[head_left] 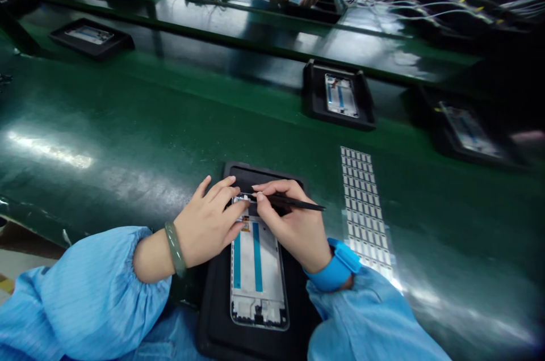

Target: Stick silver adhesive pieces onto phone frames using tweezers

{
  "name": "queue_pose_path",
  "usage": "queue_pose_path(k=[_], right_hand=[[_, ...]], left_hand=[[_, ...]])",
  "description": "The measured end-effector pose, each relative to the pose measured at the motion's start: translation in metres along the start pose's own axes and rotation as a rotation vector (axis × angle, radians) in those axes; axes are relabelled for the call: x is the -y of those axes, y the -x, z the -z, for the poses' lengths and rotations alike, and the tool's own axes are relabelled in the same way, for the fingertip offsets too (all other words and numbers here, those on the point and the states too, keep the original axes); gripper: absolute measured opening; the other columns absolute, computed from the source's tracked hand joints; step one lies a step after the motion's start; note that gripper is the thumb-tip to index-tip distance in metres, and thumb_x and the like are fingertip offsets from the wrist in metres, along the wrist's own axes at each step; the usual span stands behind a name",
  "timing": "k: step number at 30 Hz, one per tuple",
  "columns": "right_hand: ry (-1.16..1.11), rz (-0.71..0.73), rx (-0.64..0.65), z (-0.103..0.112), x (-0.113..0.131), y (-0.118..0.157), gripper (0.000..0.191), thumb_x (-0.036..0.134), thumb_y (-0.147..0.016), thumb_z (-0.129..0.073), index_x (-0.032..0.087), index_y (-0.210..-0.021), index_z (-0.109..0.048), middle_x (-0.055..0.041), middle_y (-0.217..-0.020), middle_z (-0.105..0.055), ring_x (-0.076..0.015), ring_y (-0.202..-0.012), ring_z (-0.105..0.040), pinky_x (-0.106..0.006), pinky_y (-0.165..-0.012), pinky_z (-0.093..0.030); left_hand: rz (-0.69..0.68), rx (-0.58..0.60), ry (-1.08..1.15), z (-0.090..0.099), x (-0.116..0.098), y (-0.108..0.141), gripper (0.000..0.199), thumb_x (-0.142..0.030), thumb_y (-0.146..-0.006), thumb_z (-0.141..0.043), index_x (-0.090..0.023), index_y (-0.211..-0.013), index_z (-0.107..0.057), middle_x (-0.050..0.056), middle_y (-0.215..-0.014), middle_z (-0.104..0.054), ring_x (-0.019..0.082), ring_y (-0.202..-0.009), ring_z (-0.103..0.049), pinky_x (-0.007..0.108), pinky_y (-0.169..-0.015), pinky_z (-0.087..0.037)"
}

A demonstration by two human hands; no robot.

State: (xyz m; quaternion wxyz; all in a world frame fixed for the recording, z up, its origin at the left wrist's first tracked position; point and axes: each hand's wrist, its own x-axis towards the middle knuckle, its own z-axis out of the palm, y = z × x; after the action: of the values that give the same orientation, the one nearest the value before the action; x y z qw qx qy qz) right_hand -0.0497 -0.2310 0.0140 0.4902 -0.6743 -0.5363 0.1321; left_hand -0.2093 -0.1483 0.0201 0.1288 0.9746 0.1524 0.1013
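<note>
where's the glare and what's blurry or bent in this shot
Head view: white glare streaks on the green table at left and lower right; the phone frame between the left hand and right hand is sharp; far trays and cables blur; table edges bow.

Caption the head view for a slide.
Left hand steadies phone frame in tray; right hand applies tweezers.

The worktop across the frame's middle is smooth, glossy green, mirroring the lamps. At lower centre, a matt black plastic tray carries a phone frame with a shiny metallic rim. The sleeves are thin striped blue cloth; the bracelet looks polished stone.
</note>
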Motion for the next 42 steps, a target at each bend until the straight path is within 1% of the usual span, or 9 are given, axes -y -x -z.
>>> queue_pose_path(k=[11, 15, 21, 22, 24, 27, 29, 33, 42], right_hand=[[0.078, 0.020, 0.027, 0.003, 0.005, -0.007, 0.008, 0.017, -0.080, -0.056, 0.023, -0.082, -0.053, -0.0022, -0.083, -0.065, -0.0181, -0.080, -0.064, -0.032, -0.071, -0.051], [0.146, 0.022, 0.056, 0.002, 0.010, -0.010, 0.007, 0.017, -0.080, -0.053, 0.023, -0.082, -0.053, -0.0017, -0.081, -0.065, -0.0169, -0.074, -0.064, -0.029, -0.066, -0.051], [0.354, 0.154, 0.074, -0.006, 0.014, -0.008, 0.008, 0.015, -0.080, -0.051, 0.023, -0.081, -0.052, -0.0029, -0.077, -0.062, -0.0180, -0.073, -0.062, -0.030, -0.068, -0.049], [0.349, 0.142, 0.063, -0.006, 0.013, -0.007, 0.007, 0.015, -0.080, -0.051, 0.023, -0.081, -0.052, -0.0031, -0.077, -0.062, -0.0181, -0.073, -0.062, -0.031, -0.068, -0.050], [0.274, 0.038, 0.035, -0.005, 0.011, -0.008, 0.006, 0.017, -0.079, -0.053, 0.023, -0.080, -0.052, -0.0024, -0.076, -0.064, -0.0171, -0.069, -0.063, -0.029, -0.065, -0.051], [0.054, -0.160, -0.002, -0.001, 0.005, -0.010, 0.006, 0.022, -0.078, -0.056, 0.022, -0.080, -0.051, -0.0023, -0.077, -0.067, -0.0169, -0.066, -0.066, -0.028, -0.060, -0.053], [-0.061, -0.219, -0.020, 0.001, 0.003, -0.011, 0.009, 0.026, -0.079, -0.058, 0.022, -0.081, -0.051, -0.0036, -0.079, -0.068, -0.0181, -0.071, -0.068, -0.028, -0.060, -0.054], [-0.075, -0.202, 0.003, 0.000, 0.002, -0.011, 0.011, 0.029, -0.080, -0.059, 0.021, -0.081, -0.052, -0.0045, -0.080, -0.067, -0.0186, -0.074, -0.068, -0.028, -0.061, -0.055], [-0.010, -0.135, 0.007, -0.004, 0.003, -0.009, 0.009, 0.028, -0.082, -0.058, 0.022, -0.083, -0.053, -0.0023, -0.077, -0.067, -0.0168, -0.067, -0.068, -0.027, -0.058, -0.056]], left_hand=[[-0.003, -0.004, 0.005, 0.001, 0.000, 0.000, 0.029, -0.024, -0.091, -0.045, -0.017, -0.118, -0.052, 0.010, -0.124, -0.053, 0.027, -0.132, -0.034, 0.055, -0.105, -0.031], [-0.002, -0.008, 0.010, 0.001, 0.000, 0.000, 0.030, -0.024, -0.090, -0.048, -0.017, -0.119, -0.052, 0.010, -0.125, -0.053, 0.027, -0.132, -0.034, 0.054, -0.105, -0.031], [-0.007, -0.009, 0.007, 0.001, 0.001, 0.000, 0.028, -0.024, -0.090, -0.047, -0.014, -0.116, -0.053, 0.012, -0.123, -0.054, 0.027, -0.131, -0.034, 0.055, -0.105, -0.030], [-0.006, -0.008, 0.006, 0.001, 0.001, 0.000, 0.028, -0.024, -0.091, -0.047, -0.014, -0.116, -0.053, 0.012, -0.123, -0.055, 0.027, -0.131, -0.035, 0.055, -0.105, -0.030], [-0.005, -0.006, 0.010, 0.001, 0.002, 0.000, 0.028, -0.025, -0.091, -0.047, -0.016, -0.116, -0.053, 0.011, -0.123, -0.055, 0.027, -0.131, -0.035, 0.055, -0.105, -0.031], [-0.013, -0.007, 0.020, 0.001, 0.003, 0.000, 0.029, -0.026, -0.091, -0.047, -0.019, -0.118, -0.052, 0.009, -0.124, -0.054, 0.027, -0.131, -0.035, 0.056, -0.104, -0.031], [-0.017, -0.011, 0.022, 0.001, 0.004, 0.000, 0.029, -0.027, -0.091, -0.047, -0.020, -0.119, -0.052, 0.009, -0.124, -0.053, 0.027, -0.131, -0.035, 0.056, -0.105, -0.031], [-0.011, 0.000, 0.028, 0.000, 0.004, 0.000, 0.030, -0.026, -0.091, -0.047, -0.020, -0.120, -0.052, 0.009, -0.125, -0.052, 0.027, -0.132, -0.034, 0.056, -0.105, -0.030], [-0.005, 0.005, 0.034, 0.001, 0.002, 0.000, 0.031, -0.026, -0.092, -0.046, -0.019, -0.121, -0.052, 0.009, -0.125, -0.053, 0.027, -0.131, -0.034, 0.056, -0.105, -0.029]])
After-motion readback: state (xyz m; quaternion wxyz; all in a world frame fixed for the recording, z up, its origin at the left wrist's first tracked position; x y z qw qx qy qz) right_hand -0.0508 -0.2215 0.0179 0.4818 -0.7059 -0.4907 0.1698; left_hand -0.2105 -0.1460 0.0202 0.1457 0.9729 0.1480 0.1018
